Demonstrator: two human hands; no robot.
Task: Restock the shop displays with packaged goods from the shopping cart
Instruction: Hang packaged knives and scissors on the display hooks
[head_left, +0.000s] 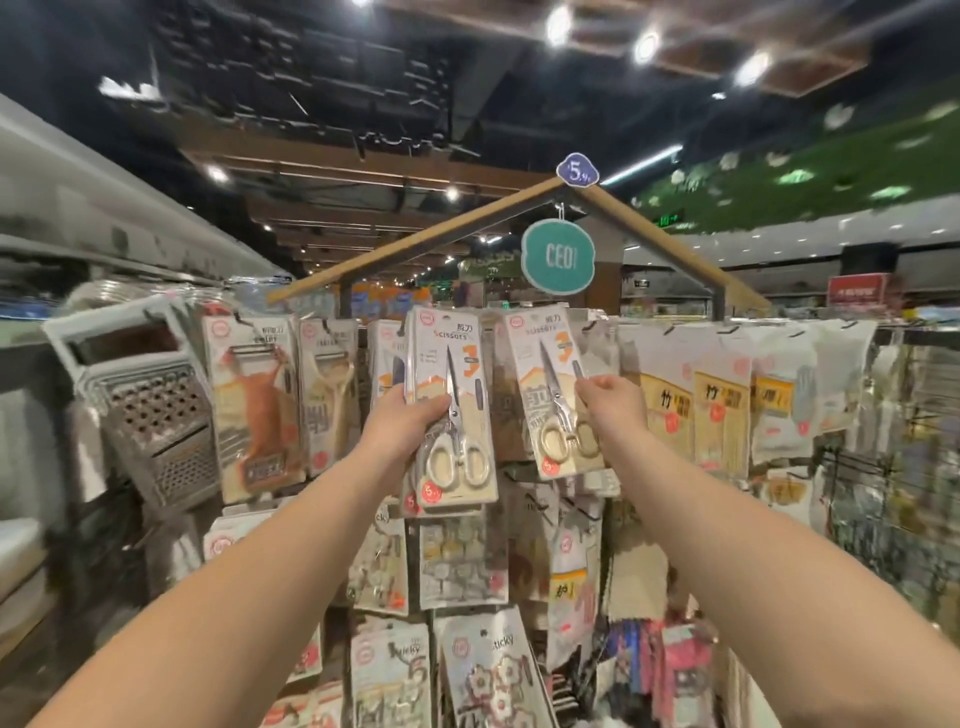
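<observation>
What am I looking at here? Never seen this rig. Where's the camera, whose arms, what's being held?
There is no machine: one wide-angle camera sits on a person's head, looking forward, so the two bare arms reaching in from the bottom are the wearer's own. That lens bends the edges of the picture.

The left hand grips a carded pack of steel scissors with cream handles along its left edge. The right hand pinches a second, matching scissors pack at its right edge, tilted. Both packs are raised to the top row of a hanging display rack with a wooden roof-shaped frame.

Around them hang orange and cream peeler packs, a metal box grater on the left, and yellow-labelled packs on the right. A teal round sign hangs above. The shopping cart is not visible.
</observation>
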